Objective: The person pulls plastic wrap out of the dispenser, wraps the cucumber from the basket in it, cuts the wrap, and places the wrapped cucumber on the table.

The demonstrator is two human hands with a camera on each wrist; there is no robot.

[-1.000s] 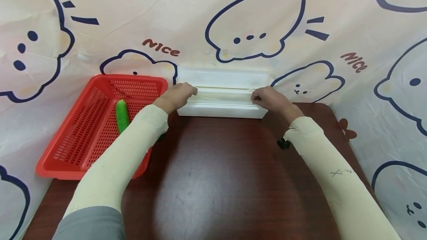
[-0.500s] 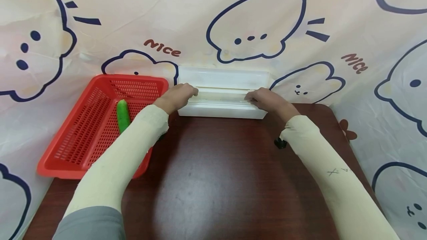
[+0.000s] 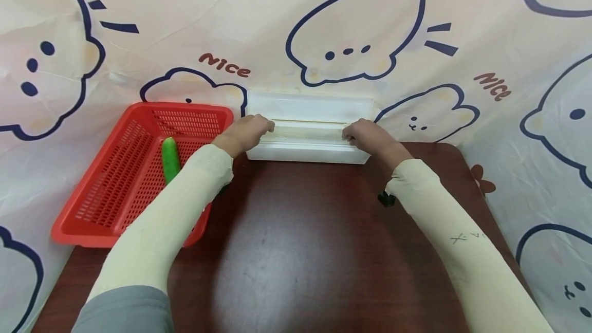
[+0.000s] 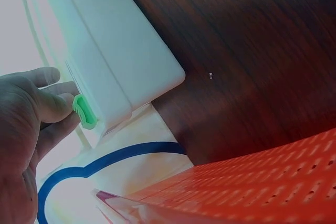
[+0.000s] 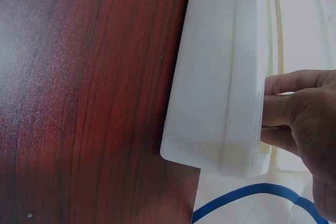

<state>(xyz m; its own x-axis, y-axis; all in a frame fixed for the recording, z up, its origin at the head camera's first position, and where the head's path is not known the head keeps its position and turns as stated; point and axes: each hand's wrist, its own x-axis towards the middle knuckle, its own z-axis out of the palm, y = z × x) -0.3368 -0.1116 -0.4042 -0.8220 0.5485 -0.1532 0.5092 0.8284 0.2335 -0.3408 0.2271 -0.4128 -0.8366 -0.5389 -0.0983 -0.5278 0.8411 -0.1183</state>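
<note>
White plastic makes up the one box (image 3: 307, 153) at the far edge of the bench (image 3: 300, 251), its single lid (image 3: 310, 108) raised behind it. Two bare hands are at this box, one at either end.

At the box's left end is the left grip (image 3: 245, 133), its fingers bent; the left wrist view shows the thumb tip at one small green piece (image 4: 85, 113) on the box's end. Whether it pinches that piece or anything else, I cannot tell. The right grip (image 3: 372, 139) is at the box's right end, fingers bent over the edge; the fingertips are lost behind the rim, so I cannot tell whether they grasp anything. A pale strip (image 3: 307, 134) shows inside the box between the two.

Left of the box stands one red basket (image 3: 92, 240) with slotted walls. In it lies one green cucumber (image 3: 170, 158), its near end hidden by an arm. Two cream sleeves (image 3: 162, 230) reach up to the box from the near side, one with a grey band (image 3: 127, 310) below.

Behind the box hangs a pale sheet (image 3: 259, 24), with the word "Nice" printed twice in brown, once on either side of the box.
</note>
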